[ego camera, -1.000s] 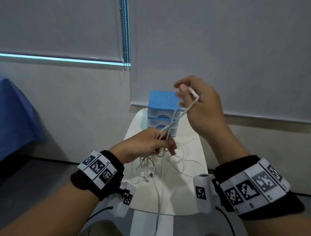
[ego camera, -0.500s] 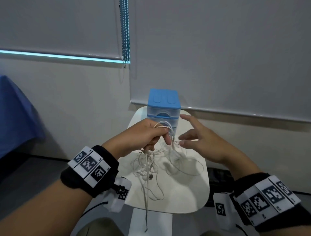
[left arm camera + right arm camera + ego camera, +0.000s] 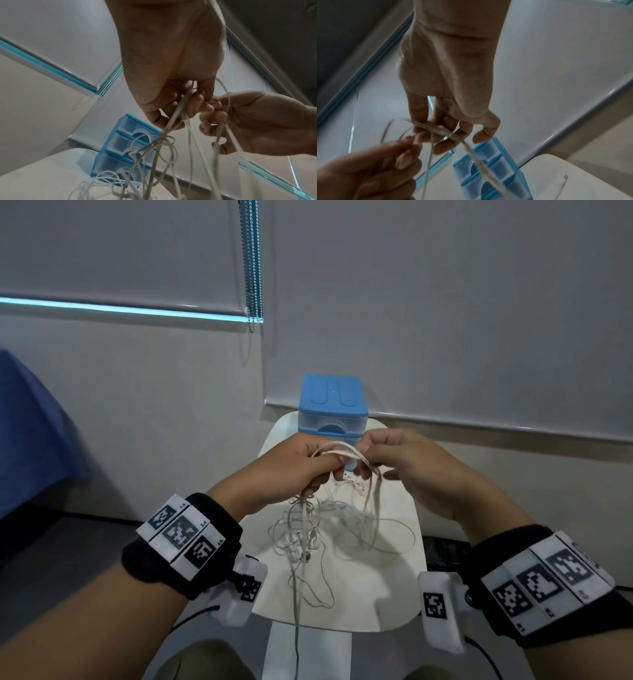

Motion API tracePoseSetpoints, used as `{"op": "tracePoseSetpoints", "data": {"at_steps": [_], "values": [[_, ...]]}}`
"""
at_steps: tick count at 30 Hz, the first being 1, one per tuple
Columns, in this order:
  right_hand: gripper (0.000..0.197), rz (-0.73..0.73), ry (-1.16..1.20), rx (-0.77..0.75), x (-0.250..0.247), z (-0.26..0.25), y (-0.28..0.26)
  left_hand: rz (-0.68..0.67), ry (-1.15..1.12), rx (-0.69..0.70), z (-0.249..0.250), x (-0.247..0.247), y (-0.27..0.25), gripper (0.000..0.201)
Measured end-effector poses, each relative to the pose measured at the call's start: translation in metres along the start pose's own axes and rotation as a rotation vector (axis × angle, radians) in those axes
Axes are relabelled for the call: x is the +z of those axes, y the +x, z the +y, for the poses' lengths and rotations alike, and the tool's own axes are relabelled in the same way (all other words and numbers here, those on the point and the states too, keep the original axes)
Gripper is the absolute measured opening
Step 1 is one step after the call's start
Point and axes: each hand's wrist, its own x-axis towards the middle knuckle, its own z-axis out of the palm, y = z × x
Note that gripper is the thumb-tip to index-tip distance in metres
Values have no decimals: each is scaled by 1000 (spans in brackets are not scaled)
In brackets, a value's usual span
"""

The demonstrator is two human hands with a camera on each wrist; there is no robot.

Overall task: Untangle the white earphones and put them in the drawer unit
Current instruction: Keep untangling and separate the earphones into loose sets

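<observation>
The white earphones (image 3: 308,529) hang as a tangle of thin cord above the small white table (image 3: 394,604). My left hand (image 3: 308,460) grips a bunch of the cords from above, fingers curled round them (image 3: 180,108). My right hand (image 3: 373,453) meets it from the right and pinches a loop of the same cord (image 3: 436,129). Loops trail down onto the table, and one strand hangs over its front edge. Behind the hands stands the blue drawer unit (image 3: 332,402) with clear drawers, all closed (image 3: 123,148).
A grey wall and roller blinds with a bead chain (image 3: 251,261) stand behind the table. A blue cloth (image 3: 30,422) lies at the far left. Both wrists wear black bands with marker tags. Dark floor lies on both sides of the table.
My right hand came down from high above the drawer unit, let its cord end go, and now pinches a loop beside my left hand. The left hand has risen slightly with the bundle.
</observation>
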Motion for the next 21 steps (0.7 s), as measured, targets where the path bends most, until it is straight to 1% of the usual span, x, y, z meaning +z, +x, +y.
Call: {"op": "tracePoseSetpoints", "data": {"at_steps": [1, 4, 6, 7, 9, 11, 12, 13, 14, 16, 17, 18, 19, 20, 21], "values": [[21, 77, 34, -21, -1, 2, 1, -5, -20, 7, -2, -1, 0, 34], [27, 380, 131, -64, -9, 5, 5, 16, -32, -15, -8, -3, 0, 30], [28, 529, 307, -147, -18, 3, 8, 39, -34, -30, -11, -4, 0, 31], [28, 588, 422, -207, -23, 1, 8, 41, -39, -31, -13, -4, 0, 33], [21, 670, 705, -346, -38, -8, 4, 28, -45, -31, -18, -5, 0, 34], [19, 700, 984, -530, -56, -16, -4, 22, -41, -45, -23, -6, 0, 35], [20, 713, 1036, -588, -63, -20, -9, 29, -37, -56, -25, -7, 0, 35], [22, 725, 1020, -592, -68, -21, -12, 40, -35, -62, -26, -8, 1, 35], [24, 731, 957, -558, -69, -23, -14, 50, -34, -63, -27, -8, 1, 35], [27, 725, 764, -432, -61, -20, -13, 69, -35, -49, -24, -7, 2, 34], [26, 700, 642, -356, -54, -16, -10, 75, -33, -37, -22, -5, 2, 33], [21, 640, 498, -270, -45, -11, -7, 77, -27, -20, -19, -3, 3, 33], [15, 536, 330, -175, -35, -5, -3, 73, -16, -1, -15, -1, 3, 33], [12, 396, 147, -78, -25, 0, -2, 66, 0, 19, -12, 1, 4, 34], [15, 239, -38, 7, -17, 6, -1, 58, 18, 39, -9, 2, 4, 35]]}}
